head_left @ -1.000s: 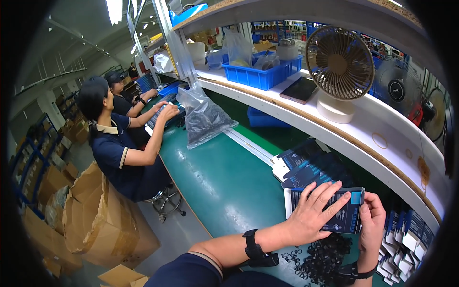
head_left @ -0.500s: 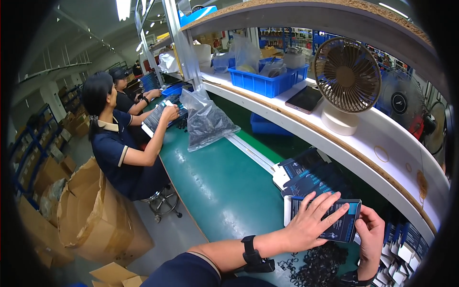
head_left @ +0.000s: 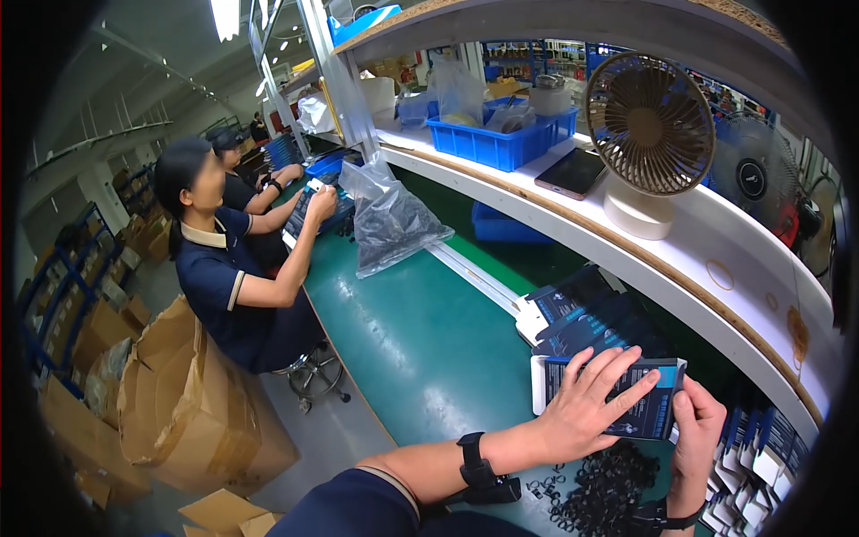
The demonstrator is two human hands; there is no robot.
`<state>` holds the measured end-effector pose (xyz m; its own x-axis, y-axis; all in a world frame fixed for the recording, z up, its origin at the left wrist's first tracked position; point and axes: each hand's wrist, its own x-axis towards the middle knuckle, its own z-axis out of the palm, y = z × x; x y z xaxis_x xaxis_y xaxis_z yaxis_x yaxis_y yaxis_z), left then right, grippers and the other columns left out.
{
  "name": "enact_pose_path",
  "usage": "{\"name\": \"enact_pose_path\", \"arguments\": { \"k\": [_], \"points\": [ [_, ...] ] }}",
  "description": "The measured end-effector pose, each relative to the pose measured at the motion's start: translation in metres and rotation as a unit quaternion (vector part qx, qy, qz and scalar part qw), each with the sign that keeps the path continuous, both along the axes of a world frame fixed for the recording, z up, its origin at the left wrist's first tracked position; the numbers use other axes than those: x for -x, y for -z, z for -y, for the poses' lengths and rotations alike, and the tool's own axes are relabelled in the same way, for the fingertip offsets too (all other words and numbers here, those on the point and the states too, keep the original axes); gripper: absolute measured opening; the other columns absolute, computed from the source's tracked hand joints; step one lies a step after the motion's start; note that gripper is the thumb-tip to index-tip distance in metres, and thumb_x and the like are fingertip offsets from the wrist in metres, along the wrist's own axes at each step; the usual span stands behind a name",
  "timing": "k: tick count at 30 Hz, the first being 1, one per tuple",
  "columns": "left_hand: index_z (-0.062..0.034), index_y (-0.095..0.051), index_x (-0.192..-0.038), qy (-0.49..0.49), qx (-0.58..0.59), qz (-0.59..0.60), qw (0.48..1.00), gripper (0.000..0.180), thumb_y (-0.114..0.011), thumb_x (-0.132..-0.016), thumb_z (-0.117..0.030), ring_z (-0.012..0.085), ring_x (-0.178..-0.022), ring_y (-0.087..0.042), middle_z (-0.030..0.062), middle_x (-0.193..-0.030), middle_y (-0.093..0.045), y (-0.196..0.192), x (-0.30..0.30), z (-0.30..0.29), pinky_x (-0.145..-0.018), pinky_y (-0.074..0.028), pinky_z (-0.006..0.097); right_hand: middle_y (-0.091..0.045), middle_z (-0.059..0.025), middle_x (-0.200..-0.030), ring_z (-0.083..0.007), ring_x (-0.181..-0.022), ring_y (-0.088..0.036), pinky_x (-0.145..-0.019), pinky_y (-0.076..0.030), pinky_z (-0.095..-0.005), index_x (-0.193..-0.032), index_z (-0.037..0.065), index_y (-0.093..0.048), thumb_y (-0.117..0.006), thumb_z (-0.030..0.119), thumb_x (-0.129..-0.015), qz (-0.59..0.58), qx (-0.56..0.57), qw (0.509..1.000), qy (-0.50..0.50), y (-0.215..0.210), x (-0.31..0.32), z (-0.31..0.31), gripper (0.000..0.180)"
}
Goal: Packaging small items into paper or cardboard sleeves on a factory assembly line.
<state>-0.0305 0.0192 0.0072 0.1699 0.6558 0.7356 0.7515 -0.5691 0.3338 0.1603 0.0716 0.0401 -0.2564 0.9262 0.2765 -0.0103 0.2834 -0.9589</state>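
Observation:
A dark blue printed carton (head_left: pixel 646 419) lies at the near right, its pale end flap standing out on the left. My left hand (head_left: pixel 592 391) rests flat across its upper face, fingers stretched and spread. At the carton's right end, my right hand (head_left: pixel 698 431) grips the edge, thumb on the near side and the other fingers mostly hidden behind. Just below the carton is a heap of small black ring-like clips (head_left: pixel 598 490) on the green tabletop (head_left: pixel 394 345). Several similar flat cartons (head_left: pixel 601 324) overlap one another right behind it.
More cartons with white flaps (head_left: pixel 750 465) crowd the right side. A white shelf (head_left: pixel 537 192) carries a fan (head_left: pixel 650 130), a tablet-like device (head_left: pixel 573 173) and a blue bin (head_left: pixel 501 143). Farther left are a plastic bag (head_left: pixel 394 219), a co-worker (head_left: pixel 228 259) and a large cardboard box (head_left: pixel 201 403).
My right thumb has shifted slightly along the carton's right end, while my left hand stays flat on it. The co-worker has turned their head and raised the carton-holding hand a little.

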Motion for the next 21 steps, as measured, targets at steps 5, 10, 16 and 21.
{"name": "enact_pose_path", "arguments": {
  "k": [5, 10, 16, 21],
  "points": [
    [-0.0174, -0.039, -0.144, 0.008, -0.003, 0.003, 1.0, 0.101, -0.085, -0.054, -0.02, 0.0358, -0.128, -0.036, 0.0186, -0.145, -0.03, 0.002, -0.003, 0.001, -0.103, -0.026, 0.053, -0.068, -0.0058, -0.091, -0.0101, -0.082, -0.06, -0.076, -0.047, -0.0233, -0.107, -0.006, -0.067, -0.063, 0.013, -0.09, 0.024, 0.0, 1.0, 0.014, 0.002, -0.007, -0.004, 0.025],
    [-0.0175, -0.043, -0.142, 0.026, -0.023, 0.012, 0.999, 0.097, -0.085, -0.054, -0.02, 0.0376, -0.125, -0.037, 0.0211, -0.143, -0.031, 0.002, -0.003, 0.0, -0.102, -0.028, 0.051, -0.068, -0.0065, -0.094, -0.0107, -0.082, -0.061, -0.078, -0.048, -0.0237, -0.109, -0.006, -0.065, -0.061, 0.006, -0.09, -0.01, 0.0, 1.0, 0.023, 0.008, 0.003, -0.007, 0.023],
    [-0.0175, -0.045, -0.14, 0.009, -0.019, 0.0, 1.0, 0.095, -0.084, -0.054, -0.02, 0.0392, -0.122, -0.039, 0.023, -0.14, -0.033, 0.007, -0.003, -0.005, -0.1, -0.031, 0.051, -0.068, -0.0117, -0.102, -0.0135, -0.09, -0.063, -0.083, -0.048, -0.0254, -0.12, -0.003, -0.062, -0.056, -0.004, -0.088, 0.134, -0.102, 0.983, 0.069, 0.0, 0.008, -0.002, 0.033],
    [-0.0182, -0.046, -0.141, -0.008, -0.005, 0.009, 1.0, 0.092, -0.083, -0.056, -0.018, 0.0402, -0.121, -0.039, 0.0235, -0.14, -0.033, 0.002, -0.003, -0.001, -0.1, -0.031, 0.052, -0.066, -0.0144, -0.11, -0.0167, -0.099, -0.062, -0.089, -0.046, -0.0275, -0.129, -0.001, -0.056, -0.056, 0.003, -0.09, 0.17, -0.12, 0.978, 0.012, -0.004, 0.007, 0.001, 0.039]
  ]
}}
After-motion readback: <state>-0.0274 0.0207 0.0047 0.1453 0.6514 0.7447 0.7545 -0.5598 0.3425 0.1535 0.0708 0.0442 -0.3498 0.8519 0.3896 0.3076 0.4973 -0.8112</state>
